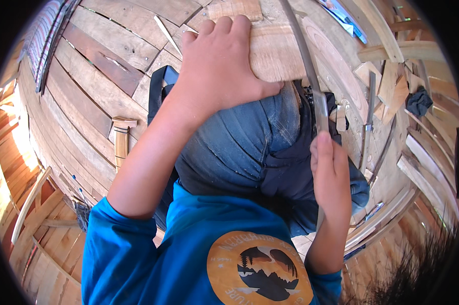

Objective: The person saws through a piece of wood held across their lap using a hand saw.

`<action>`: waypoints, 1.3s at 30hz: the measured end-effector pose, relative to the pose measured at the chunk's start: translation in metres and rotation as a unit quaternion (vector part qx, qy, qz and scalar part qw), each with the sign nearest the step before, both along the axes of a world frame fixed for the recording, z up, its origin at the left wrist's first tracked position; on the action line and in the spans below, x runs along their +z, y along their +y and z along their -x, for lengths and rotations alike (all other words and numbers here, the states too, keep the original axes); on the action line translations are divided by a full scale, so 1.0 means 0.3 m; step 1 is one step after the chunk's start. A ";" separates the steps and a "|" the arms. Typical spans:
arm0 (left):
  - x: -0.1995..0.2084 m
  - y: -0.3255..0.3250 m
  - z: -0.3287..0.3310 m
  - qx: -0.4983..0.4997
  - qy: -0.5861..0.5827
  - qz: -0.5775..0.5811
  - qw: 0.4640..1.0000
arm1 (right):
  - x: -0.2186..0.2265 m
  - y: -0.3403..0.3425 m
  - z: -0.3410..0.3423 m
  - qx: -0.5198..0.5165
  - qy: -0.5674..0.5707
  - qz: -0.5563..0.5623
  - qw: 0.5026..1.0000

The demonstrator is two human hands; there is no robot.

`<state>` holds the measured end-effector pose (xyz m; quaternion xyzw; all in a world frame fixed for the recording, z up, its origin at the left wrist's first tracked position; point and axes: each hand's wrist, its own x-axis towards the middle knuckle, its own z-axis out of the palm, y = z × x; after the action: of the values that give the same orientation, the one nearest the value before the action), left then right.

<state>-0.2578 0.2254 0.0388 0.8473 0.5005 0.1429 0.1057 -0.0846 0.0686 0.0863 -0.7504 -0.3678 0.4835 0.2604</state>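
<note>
My left hand [219, 63] grips the left end of a short wooden board [273, 53]. Its fingers reach over the far side and the thumb lies along the near edge, above my jeans-covered leg. Closed around its handle, my right hand [331, 173] holds a long-bladed knife [305, 48]. The narrow dark blade points away from me and crosses the board's right end. It is seen nearly edge-on, so I cannot tell whether it touches the wood. Part of the handle is hidden in my fingers.
Weathered planks [94, 104] form the floor. A wooden piece with a dark band [121, 140] lies left of my leg. Offcuts, a thin long tool [370, 104], a dark cloth [419, 101] and curved timbers [428, 180] lie at the right. A blue packet [346, 20] is beyond the board.
</note>
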 end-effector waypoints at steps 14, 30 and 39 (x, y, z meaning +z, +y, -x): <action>0.060 -0.020 -0.010 0.019 0.028 0.010 0.999 | 0.024 -0.101 -0.027 -0.126 0.150 -0.019 0.980; 0.116 -0.073 0.011 0.033 0.065 0.087 0.994 | 0.056 -0.184 -0.063 0.035 -0.156 -0.114 0.980; 0.119 -0.053 0.032 0.041 0.038 0.136 0.989 | 0.041 -0.156 -0.012 0.089 -0.240 -0.145 0.956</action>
<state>-0.2675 0.2095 0.0746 0.8084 0.5537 0.0454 0.1948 -0.0809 0.0219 0.0985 -0.7628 -0.5508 0.2518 0.2265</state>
